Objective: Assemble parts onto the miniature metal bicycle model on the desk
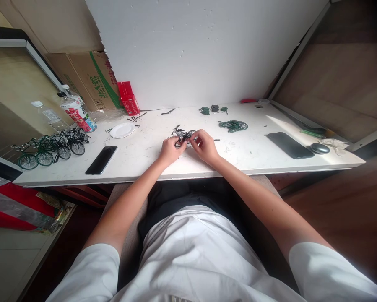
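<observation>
Over the middle of the white table, a small black model bicycle (184, 135) is held between both hands. My left hand (171, 150) grips its near left side, fingers closed round the frame. With thumb and fingers pinched, my right hand (204, 146) holds it at the wheel on the right. My fingers cover much of its middle. Just right of my right hand lies a thin dark piece (217, 139). Farther right rests a bundle of green wheels and frame parts (233, 126). Small dark green parts (214, 109) sit behind it.
Several finished model bicycles (53, 147) stand at the left end, before bottles (78, 112). A phone (101, 160), a white paper plate (122, 130) and a red box (128, 98) are left of my hands. To the right lie a dark flat pad (290, 145) and a computer mouse (319, 148).
</observation>
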{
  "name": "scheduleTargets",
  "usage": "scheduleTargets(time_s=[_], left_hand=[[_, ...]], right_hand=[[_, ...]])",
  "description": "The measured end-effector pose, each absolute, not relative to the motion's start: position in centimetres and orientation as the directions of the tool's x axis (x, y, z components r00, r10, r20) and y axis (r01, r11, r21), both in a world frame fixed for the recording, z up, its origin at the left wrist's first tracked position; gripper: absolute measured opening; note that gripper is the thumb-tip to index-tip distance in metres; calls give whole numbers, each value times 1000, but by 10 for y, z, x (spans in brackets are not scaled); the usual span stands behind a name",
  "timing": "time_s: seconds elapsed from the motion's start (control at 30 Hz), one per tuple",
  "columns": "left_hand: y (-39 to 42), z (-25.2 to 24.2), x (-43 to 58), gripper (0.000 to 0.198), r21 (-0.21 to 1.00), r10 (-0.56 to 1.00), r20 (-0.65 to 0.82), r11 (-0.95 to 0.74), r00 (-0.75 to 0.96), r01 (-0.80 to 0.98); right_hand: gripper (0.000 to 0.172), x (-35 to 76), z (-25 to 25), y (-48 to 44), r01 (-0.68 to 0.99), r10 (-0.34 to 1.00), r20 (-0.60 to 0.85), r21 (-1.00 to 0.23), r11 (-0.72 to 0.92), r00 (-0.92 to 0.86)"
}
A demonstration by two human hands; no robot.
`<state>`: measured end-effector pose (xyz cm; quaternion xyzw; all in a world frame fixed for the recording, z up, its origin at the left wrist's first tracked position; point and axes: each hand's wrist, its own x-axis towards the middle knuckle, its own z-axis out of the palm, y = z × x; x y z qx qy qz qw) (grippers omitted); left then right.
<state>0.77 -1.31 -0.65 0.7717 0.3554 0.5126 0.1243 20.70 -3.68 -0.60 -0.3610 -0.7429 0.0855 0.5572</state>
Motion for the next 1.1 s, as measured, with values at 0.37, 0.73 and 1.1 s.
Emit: scheduleTargets(time_s=[0.37, 0.73, 1.1], left_hand=[[-10, -9, 7, 23, 558, 679, 701, -714, 219, 423], [-10, -10, 7, 20, 574, 692, 689, -702, 216, 422], [-13, -7, 7, 14, 576, 708, 664, -689, 240, 441]], right_hand=[[11, 206, -4, -38, 428, 631, 766, -532, 730, -124], [10, 206, -3, -39, 432, 645, 754, -545, 719, -124], [11, 207, -3, -39, 448, 675, 726, -565, 693, -129]])
